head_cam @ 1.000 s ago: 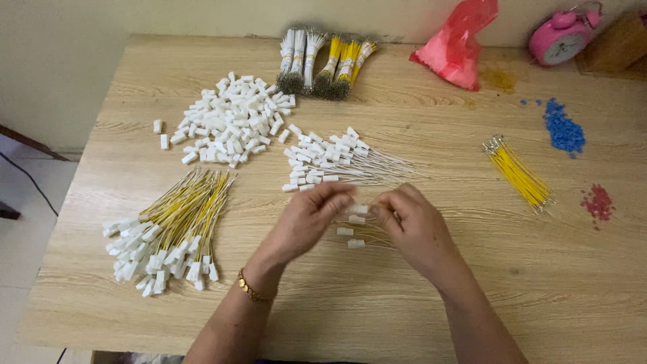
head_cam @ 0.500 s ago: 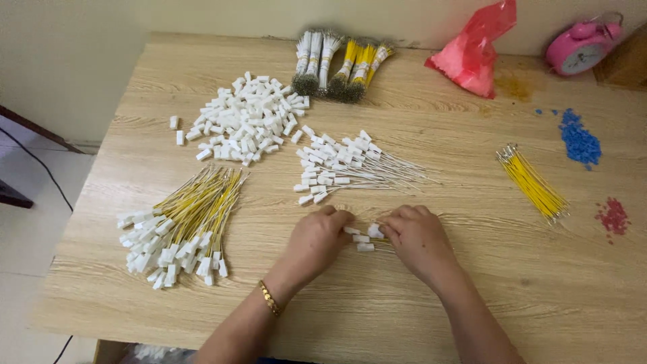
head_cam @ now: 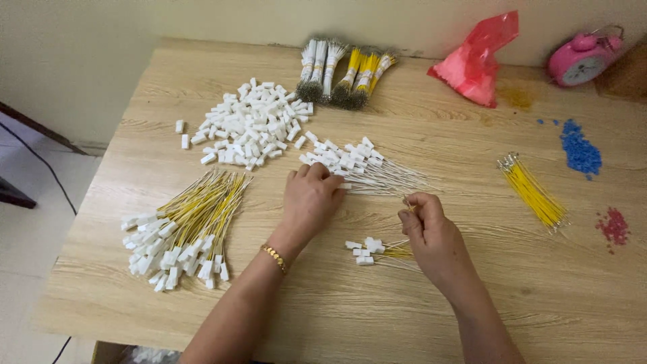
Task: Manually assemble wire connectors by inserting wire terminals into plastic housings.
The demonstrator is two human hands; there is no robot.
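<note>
— Head view: what are your hands doing?
— My left hand (head_cam: 311, 197) grips a white-wire plug (head_cam: 345, 186) at its pile (head_cam: 360, 168). My right hand (head_cam: 426, 226) pinches thin wires (head_cam: 406, 200) above finished pieces (head_cam: 375, 249) on the table (head_cam: 431, 303).

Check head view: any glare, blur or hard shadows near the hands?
Head view: soft, even light, no glare on the wooden table; only faint shadows under the left hand and right hand; both hands sharp, white connector pile crisp.
</note>
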